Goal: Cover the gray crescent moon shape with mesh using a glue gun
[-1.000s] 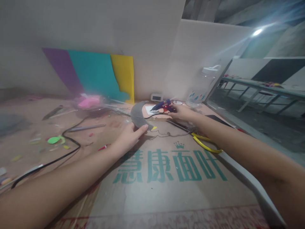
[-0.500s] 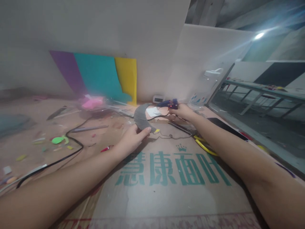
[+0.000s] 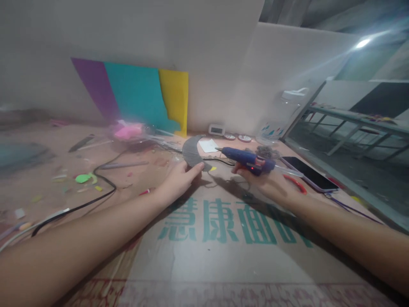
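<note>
My left hand (image 3: 182,179) pinches the lower end of a grey crescent-shaped piece (image 3: 192,152), its thumb lying on top. A blue glue gun (image 3: 246,158) with a small red light is gripped in my right hand (image 3: 263,179). Its nozzle points left toward the crescent, and the two are apart. A clear glue stick (image 3: 289,171) juts from the back of the gun. Behind the crescent lies a white paper square (image 3: 208,146). A black cord (image 3: 220,160) runs between the crescent and the gun.
At the right lie a phone (image 3: 309,174) and a red curved handle (image 3: 296,184). A clear bottle (image 3: 275,121) and a small digital clock (image 3: 216,129) stand at the back. Pink material in clear plastic (image 3: 128,131), a black cable (image 3: 105,192) and coloured scraps lie left.
My right hand has moved nearer and turned the glue gun, so its whole body shows. The phone and two round items by the clock are uncovered. My left hand still holds the crescent.
</note>
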A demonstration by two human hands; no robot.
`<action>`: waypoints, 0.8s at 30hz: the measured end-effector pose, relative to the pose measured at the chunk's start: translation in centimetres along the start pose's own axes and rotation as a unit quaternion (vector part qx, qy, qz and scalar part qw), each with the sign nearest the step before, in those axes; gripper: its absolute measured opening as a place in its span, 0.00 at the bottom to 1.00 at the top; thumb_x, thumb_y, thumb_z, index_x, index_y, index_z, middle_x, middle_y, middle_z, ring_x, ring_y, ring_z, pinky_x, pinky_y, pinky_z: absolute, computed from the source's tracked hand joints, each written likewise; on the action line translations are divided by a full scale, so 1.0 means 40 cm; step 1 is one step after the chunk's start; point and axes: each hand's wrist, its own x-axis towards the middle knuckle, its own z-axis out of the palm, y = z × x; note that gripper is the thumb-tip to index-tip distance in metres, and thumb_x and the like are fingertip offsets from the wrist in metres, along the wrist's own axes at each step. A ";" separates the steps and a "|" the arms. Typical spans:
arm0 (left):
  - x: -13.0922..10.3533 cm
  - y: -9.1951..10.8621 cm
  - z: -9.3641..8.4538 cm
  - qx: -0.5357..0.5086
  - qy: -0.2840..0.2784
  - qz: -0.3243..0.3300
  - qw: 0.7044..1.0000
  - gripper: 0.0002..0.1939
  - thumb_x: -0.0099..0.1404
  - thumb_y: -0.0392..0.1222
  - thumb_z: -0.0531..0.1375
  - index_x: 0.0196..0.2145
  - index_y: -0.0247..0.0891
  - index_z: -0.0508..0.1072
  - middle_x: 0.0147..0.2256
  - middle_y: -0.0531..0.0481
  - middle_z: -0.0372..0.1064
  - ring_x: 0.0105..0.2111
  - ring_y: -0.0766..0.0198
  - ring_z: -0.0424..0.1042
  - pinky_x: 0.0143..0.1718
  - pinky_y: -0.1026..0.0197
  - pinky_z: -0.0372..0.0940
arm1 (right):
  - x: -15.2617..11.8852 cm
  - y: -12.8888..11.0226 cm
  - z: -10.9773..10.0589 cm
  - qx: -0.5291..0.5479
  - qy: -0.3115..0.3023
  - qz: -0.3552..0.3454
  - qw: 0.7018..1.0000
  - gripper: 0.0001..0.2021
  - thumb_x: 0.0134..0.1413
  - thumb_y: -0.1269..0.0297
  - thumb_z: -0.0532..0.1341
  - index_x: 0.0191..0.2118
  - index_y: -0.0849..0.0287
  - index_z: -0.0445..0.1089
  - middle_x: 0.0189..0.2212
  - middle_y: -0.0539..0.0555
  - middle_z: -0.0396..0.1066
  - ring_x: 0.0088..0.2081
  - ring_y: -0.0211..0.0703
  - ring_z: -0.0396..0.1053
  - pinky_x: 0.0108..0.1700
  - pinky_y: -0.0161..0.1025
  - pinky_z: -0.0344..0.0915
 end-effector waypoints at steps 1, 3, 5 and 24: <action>0.002 -0.005 0.000 -0.006 -0.002 0.002 1.000 0.21 0.62 0.59 0.57 0.24 0.38 0.67 0.22 0.53 0.65 0.24 0.65 0.64 0.27 0.62 0.58 | -0.013 0.006 0.002 -0.012 0.002 0.006 1.000 0.07 0.55 0.56 0.62 0.32 0.53 0.72 0.32 0.53 0.76 0.37 0.52 0.75 0.46 0.53 0.72; 0.004 -0.011 0.000 -0.020 -0.005 0.003 1.000 0.22 0.62 0.59 0.57 0.24 0.37 0.66 0.22 0.53 0.65 0.24 0.65 0.64 0.28 0.62 0.58 | -0.027 0.017 0.003 -0.030 0.001 0.007 1.000 0.08 0.52 0.55 0.64 0.30 0.52 0.70 0.29 0.52 0.75 0.34 0.51 0.74 0.42 0.53 0.73; 0.004 -0.012 0.001 -0.028 -0.003 -0.003 1.000 0.21 0.62 0.59 0.57 0.23 0.37 0.66 0.22 0.53 0.65 0.24 0.65 0.64 0.27 0.62 0.58 | -0.033 0.020 0.003 -0.028 -0.011 -0.004 1.000 0.09 0.52 0.53 0.62 0.30 0.52 0.69 0.28 0.52 0.74 0.33 0.51 0.73 0.39 0.52 0.73; 0.002 -0.009 0.003 -0.024 -0.001 -0.005 1.000 0.21 0.61 0.59 0.57 0.25 0.37 0.66 0.23 0.53 0.66 0.24 0.65 0.64 0.28 0.62 0.58 | -0.051 0.045 0.022 -0.078 -0.006 0.018 0.997 0.07 0.51 0.56 0.64 0.30 0.52 0.71 0.29 0.53 0.74 0.33 0.52 0.72 0.37 0.51 0.73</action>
